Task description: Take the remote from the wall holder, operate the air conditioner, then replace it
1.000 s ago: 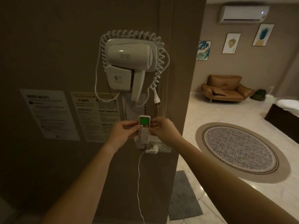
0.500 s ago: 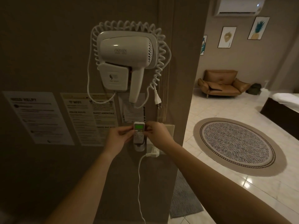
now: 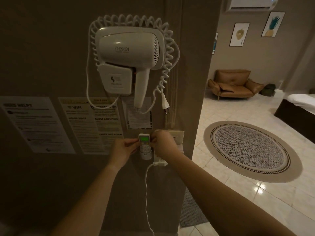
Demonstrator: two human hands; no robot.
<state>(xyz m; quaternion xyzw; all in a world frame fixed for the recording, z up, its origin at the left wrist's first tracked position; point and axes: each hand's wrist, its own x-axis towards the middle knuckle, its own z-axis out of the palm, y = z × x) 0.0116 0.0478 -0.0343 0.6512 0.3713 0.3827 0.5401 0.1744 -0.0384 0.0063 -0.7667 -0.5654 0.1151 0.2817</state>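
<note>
The small white remote with a green screen is sitting upright in the white plastic wall holder on the brown wall. The left hand and right hand are pinching its sides. Behind, the tiled floor is carrying a round patterned rug.

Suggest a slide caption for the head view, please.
Both hands seat the small white remote in its white wall holder.

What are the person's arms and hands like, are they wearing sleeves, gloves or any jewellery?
Both forearms are bare right up to the bottom edge of the picture: no sleeves show. The left hand and the right hand wear no gloves. No watch, bracelet or ring is visible, though the light is dim and the fingers appear small.
</note>
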